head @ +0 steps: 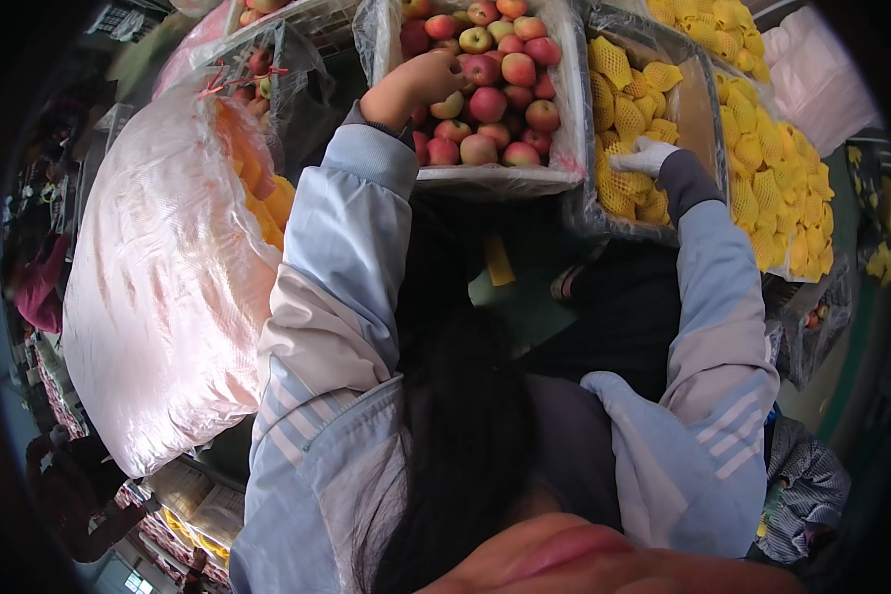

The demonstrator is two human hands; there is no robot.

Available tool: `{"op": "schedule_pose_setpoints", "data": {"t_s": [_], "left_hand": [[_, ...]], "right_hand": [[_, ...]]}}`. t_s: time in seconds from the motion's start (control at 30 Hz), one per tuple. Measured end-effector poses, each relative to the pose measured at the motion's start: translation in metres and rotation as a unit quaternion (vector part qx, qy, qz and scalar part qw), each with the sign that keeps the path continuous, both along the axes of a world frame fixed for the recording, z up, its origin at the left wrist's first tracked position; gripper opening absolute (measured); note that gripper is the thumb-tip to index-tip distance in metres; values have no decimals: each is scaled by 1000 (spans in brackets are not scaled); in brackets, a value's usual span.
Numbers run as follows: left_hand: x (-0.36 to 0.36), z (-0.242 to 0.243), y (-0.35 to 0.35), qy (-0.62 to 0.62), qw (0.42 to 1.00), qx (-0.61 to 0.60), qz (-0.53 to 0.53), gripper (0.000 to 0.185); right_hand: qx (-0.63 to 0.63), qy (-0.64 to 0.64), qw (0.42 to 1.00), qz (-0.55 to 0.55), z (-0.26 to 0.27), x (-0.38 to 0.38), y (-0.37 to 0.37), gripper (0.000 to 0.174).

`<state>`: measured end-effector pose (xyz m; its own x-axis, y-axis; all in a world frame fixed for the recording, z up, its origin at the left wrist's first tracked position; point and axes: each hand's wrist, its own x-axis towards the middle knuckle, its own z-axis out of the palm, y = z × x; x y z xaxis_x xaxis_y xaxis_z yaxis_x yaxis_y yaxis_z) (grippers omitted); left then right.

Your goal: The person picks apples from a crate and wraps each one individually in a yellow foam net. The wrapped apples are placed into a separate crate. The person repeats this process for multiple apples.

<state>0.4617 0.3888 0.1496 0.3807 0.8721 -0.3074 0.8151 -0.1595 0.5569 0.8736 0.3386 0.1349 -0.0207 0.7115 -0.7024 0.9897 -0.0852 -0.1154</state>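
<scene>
My left hand (425, 80), bare, reaches over a lined crate (501, 177) of loose red and green apples (488, 104). Its fingers curl down beside a red apple (482, 70); whether they hold one is hidden. My right hand (647, 157) wears a white glove and lies on fruit in yellow foam nets (613, 111), inside a plastic-lined crate (694, 122). Thumb and fingers touch a netted fruit (625, 182) near that crate's front half. The hand covers part of it, so I cannot tell if it is gripped.
A large white sack (171, 297) stands at my left, its mouth showing yellow foam nets (271, 208). More netted fruit (772, 171) is heaped at the right. A yellow piece (498, 260) lies on the floor. Other people (41, 286) are at the far left.
</scene>
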Motion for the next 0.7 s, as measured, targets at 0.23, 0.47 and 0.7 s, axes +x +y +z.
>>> {"op": "schedule_pose_setpoints", "data": {"t_s": [0.23, 0.47, 0.7], "left_hand": [[-35, 51, -49, -90, 993, 28, 70, 47], [-4, 63, -171, -141, 968, 148, 148, 40], [-7, 102, -206, 8, 884, 433, 178, 36]], "right_hand": [[67, -69, 983, 154, -22, -23, 25, 44], [255, 204, 903, 280, 0, -99, -52, 25], [-71, 0, 984, 161, -191, -205, -192, 73]]}}
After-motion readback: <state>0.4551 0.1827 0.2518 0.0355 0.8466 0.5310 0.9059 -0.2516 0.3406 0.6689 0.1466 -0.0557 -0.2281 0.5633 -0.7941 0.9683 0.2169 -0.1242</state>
